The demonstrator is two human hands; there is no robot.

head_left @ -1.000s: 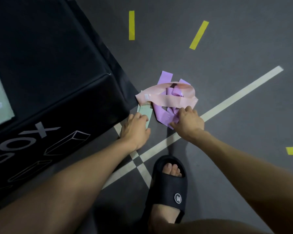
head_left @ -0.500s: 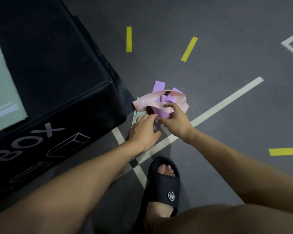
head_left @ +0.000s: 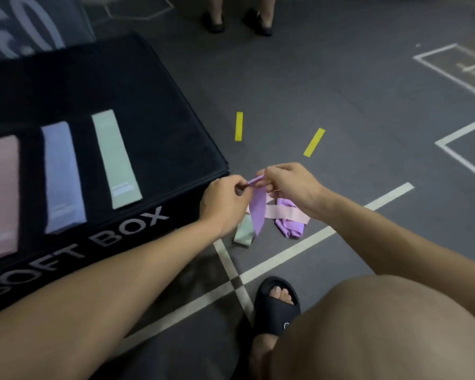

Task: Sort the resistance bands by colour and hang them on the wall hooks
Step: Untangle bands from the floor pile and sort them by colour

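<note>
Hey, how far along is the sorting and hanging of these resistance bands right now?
Early. Laid out: a pink band, a blue band and a green band lie apart on the black soft box. In hand: left hand and right hand pinch a purple band. Left: the floor pile's pink, purple and green bands. No hooks visible.

Dark grey floor (head_left: 327,86), white painted lines (head_left: 285,253), two yellow tape strips (head_left: 239,126), black padded "SOFT BOX" block (head_left: 148,111) at left, dim light.
</note>
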